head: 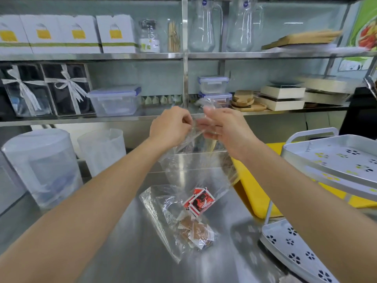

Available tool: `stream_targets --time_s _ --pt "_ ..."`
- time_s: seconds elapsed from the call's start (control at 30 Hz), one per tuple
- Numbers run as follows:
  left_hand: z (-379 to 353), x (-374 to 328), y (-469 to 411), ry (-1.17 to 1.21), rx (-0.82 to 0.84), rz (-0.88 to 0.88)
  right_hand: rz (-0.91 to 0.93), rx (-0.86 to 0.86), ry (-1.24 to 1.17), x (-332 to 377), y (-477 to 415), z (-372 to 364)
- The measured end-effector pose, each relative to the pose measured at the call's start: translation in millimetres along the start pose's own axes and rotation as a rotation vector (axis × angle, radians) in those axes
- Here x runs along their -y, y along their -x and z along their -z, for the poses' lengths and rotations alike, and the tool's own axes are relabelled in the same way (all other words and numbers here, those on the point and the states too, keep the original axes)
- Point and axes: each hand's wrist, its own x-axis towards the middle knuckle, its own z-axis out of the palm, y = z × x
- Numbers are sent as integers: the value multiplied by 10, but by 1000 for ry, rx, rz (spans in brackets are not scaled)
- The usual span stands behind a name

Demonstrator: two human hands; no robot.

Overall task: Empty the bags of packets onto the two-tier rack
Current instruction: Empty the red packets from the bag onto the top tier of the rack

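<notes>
Steel table point(130, 260) below stocked shelves point(122, 56), rack point(326, 175) at right; left hand point(169, 127) and right hand point(224, 128) pinch the top of a raised bag point(195, 170).

Arms outstretched, left grip point(170, 127), right grip point(226, 128) pinching

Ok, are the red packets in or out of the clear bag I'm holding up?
In. The red-and-white packets sit at the bottom of the clear plastic bag, whose top the left hand and right hand pinch.
</notes>
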Motion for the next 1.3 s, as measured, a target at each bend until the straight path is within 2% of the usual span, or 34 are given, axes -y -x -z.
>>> stream_targets --time_s 0.1,0.17,0.3,0.43,0.5,0.57,0.63,0.7,1.0,1.13,1.2,1.27,1.3 --pt "89 -35 -49 19 -54 -57 104 -110 -74 -171 114 149" --pt "180 -61 -94 38 -82 -89 121 -218 -31 -400 154 248" --pt "330 -126 -136 115 -124 -122 32 -372 75 -921 161 451" --pt "458 -161 -136 124 -172 -124 -151 -474 -59 -1274 243 538" --pt "513 -192 -123 136 -191 -116 -322 -409 -140 -1420 316 541" --pt "573 -230 -105 146 -201 -109 -487 -209 -177 -1531 419 520" --pt "633 -265 -84 161 -194 -101 -562 10 -145 -1598 523 465" --pt "691 -289 -60 177 -181 -99 -533 73 -193 -1655 537 419" --pt "967 -25 51 358 -210 -4 -263 40 -531 -1607 316 407" --pt "1114 263 171 452 -252 33 -200 -46 -707 -1456 255 382" --pt "1200 501 243 693 -353 118 -167 -82 -785 -1398 222 372" --pt "1182 835 366 1065 -538 325 -141 -109 -845 -1345 206 376" --pt "1085 1043 460 1110 -587 461 -143 -126 -850 -1329 198 379"
